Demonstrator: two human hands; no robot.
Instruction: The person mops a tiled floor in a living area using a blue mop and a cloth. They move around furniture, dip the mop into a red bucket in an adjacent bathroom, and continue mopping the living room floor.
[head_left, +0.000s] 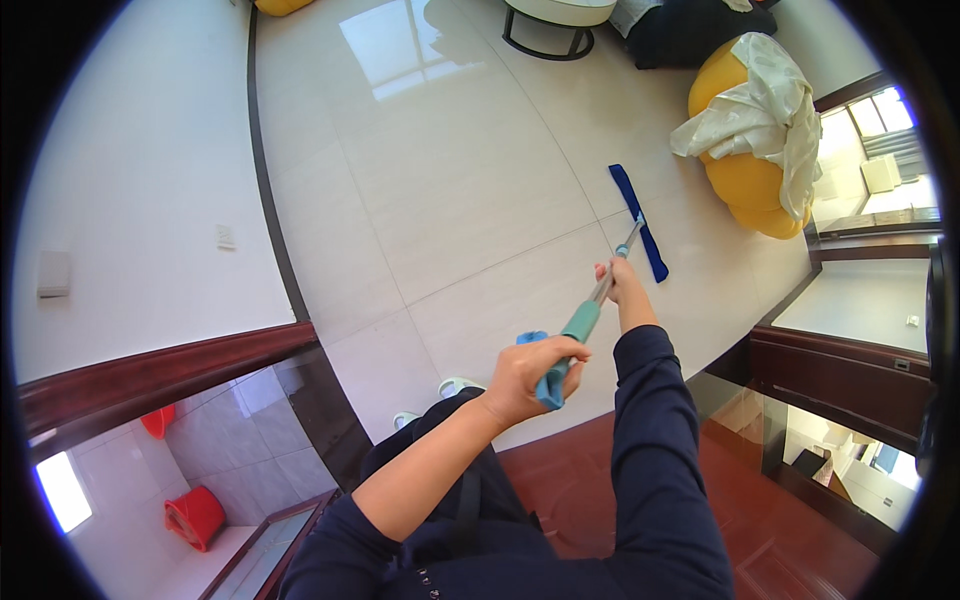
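- My left hand (535, 376) is gripping the mop (581, 321) at its near end, fingers curled closed around the handle.
- My right hand (622, 283) is clasping the metal shaft farther along, so it is lying nearer the mop head.
- The blue mop head (634, 203) is resting on the floor (470, 200), far and slightly right of both hands, its long axis running far-left to near-right, crosswise to the shaft.
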